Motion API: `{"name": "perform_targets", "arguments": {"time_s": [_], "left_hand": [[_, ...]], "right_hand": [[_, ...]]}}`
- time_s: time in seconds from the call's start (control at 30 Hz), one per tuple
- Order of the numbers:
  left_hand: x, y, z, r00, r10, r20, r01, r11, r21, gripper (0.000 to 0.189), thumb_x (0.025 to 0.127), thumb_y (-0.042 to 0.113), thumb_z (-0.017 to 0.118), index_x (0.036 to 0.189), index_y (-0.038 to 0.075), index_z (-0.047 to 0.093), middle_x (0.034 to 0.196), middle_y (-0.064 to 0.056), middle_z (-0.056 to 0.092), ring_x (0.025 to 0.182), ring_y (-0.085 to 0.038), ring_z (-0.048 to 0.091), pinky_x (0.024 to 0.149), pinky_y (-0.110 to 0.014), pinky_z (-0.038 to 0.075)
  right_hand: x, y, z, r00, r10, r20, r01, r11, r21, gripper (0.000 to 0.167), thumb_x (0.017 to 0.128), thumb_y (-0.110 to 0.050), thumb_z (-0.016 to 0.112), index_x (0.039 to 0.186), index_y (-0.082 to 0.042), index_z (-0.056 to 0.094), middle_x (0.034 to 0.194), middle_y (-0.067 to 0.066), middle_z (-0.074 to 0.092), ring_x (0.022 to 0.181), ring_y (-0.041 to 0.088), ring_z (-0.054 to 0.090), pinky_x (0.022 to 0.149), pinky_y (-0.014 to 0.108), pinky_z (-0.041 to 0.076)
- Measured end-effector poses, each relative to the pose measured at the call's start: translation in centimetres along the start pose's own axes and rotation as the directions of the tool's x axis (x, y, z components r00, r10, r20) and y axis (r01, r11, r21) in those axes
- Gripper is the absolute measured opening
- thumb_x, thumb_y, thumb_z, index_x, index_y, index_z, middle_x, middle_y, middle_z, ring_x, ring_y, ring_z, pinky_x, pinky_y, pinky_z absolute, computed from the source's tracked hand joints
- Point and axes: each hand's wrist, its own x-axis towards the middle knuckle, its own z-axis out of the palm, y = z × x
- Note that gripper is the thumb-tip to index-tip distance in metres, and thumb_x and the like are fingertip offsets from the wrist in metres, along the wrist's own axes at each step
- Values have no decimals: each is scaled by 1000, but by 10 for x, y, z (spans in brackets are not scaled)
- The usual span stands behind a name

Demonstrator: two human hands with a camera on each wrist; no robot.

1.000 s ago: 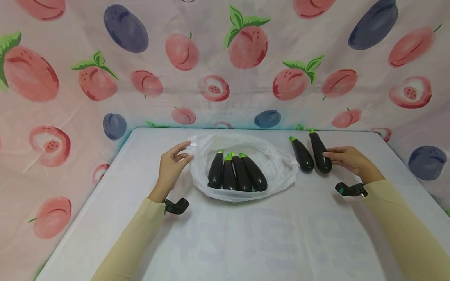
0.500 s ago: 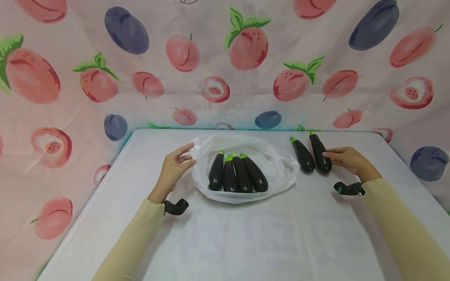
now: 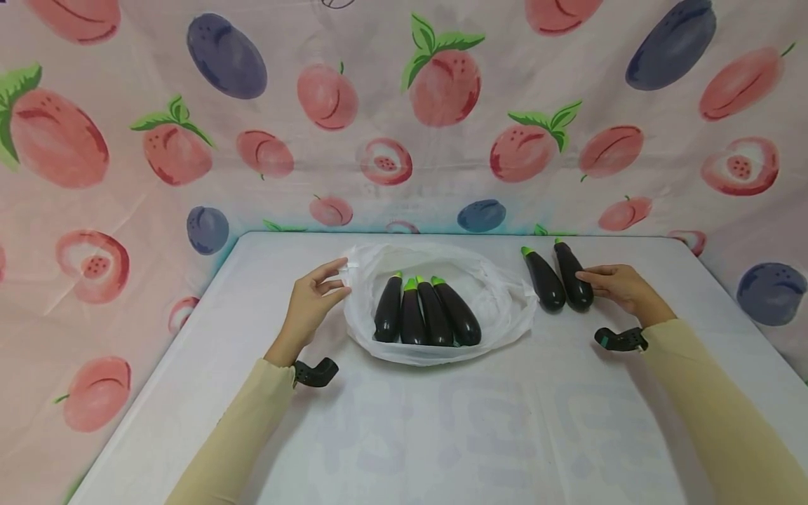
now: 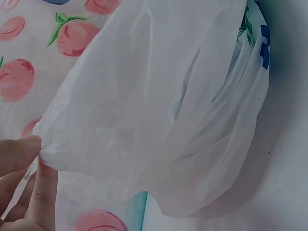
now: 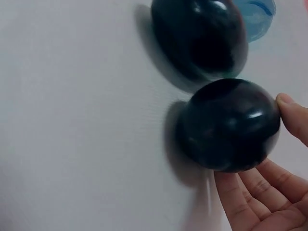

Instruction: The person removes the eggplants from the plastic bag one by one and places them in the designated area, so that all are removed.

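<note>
A white plastic bag (image 3: 505, 322) lies on the table with its mouth spread wide. Inside, several dark eggplants (image 3: 458, 314) with green stems rest side by side. My left hand (image 3: 309, 301) pinches the bag's left rim between thumb and fingers; the left wrist view shows the stretched plastic (image 4: 120, 96) close up. To the right of the bag are two more eggplants. My right hand (image 3: 621, 289) grips the outer eggplant (image 3: 573, 277) near its thick end, thumb on one side and fingers (image 5: 236, 197) on the other. The inner eggplant (image 3: 544, 282) lies close beside it, by the bag's edge.
Everything stands on a white-covered table (image 3: 442, 435). A fruit-printed cloth (image 3: 391, 84) hangs behind the table and along its sides. Black wrist cameras (image 3: 317, 372) sit on both forearms.
My right hand and the outer eggplant have shifted very slightly left, towards the inner one. The left hand keeps its hold on the bag rim, and the bag's eggplants stay put.
</note>
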Motion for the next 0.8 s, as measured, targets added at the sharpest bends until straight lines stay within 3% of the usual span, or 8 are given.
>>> {"name": "perform_targets", "arguments": {"time_s": [0.1, 0.17, 0.23, 0.67, 0.73, 0.8], "left_hand": [[1, -2, 0, 1000, 0, -3, 0, 1000, 4, 52, 85, -1, 65, 134, 11, 53, 130, -12, 51, 94, 0, 59, 78, -11, 51], [1, -3, 0, 1000, -1, -4, 1, 1000, 4, 52, 85, 0, 65, 134, 11, 53, 130, -12, 51, 94, 0, 59, 78, -11, 51], [2, -4, 0, 1000, 0, -6, 0, 1000, 3, 52, 84, 0, 65, 134, 11, 53, 130, -12, 51, 94, 0, 59, 78, -11, 51], [1, -2, -2, 1000, 0, -11, 0, 1000, -4, 53, 84, -2, 65, 134, 10, 52, 129, -12, 51, 91, 2, 58, 76, -10, 50], [1, -2, -2, 1000, 2, -13, -2, 1000, -4, 53, 84, -2, 65, 134, 10, 53, 130, -12, 51, 91, 2, 58, 76, -10, 50], [1, -1, -2, 1000, 3, -13, -3, 1000, -2, 53, 84, -2, 65, 134, 10, 53, 130, -12, 51, 91, 2, 58, 76, -10, 50]], "right_hand": [[0, -1, 4, 999, 27, -23, -27, 1000, -13, 83, 92, -45, 54, 142, 13, 24, 145, 30, 31, 109, 14, 54, 106, 36, 41], [0, -1, 7, 999, 41, -29, -41, 999, -5, 83, 92, -46, 52, 143, 12, 22, 148, 32, 24, 125, 32, 43, 112, 46, 31], [-1, -2, 9, 999, 41, -35, -41, 999, 2, 82, 93, -45, 51, 143, 12, 21, 148, 33, 21, 134, 40, 30, 113, 48, 27], [-4, -3, 13, 997, 8, -74, -10, 999, -36, 83, 92, -51, 49, 143, 10, 26, 146, 33, 26, 131, 40, 34, 111, 50, 30], [-5, -1, 12, 997, -5, -76, 1, 999, -51, 83, 92, -52, 49, 143, 9, 26, 146, 32, 29, 122, 31, 47, 110, 50, 32], [-5, 0, 11, 997, -20, -72, 15, 998, -66, 82, 92, -52, 50, 144, 7, 27, 145, 32, 30, 104, 11, 57, 109, 49, 33]]}}
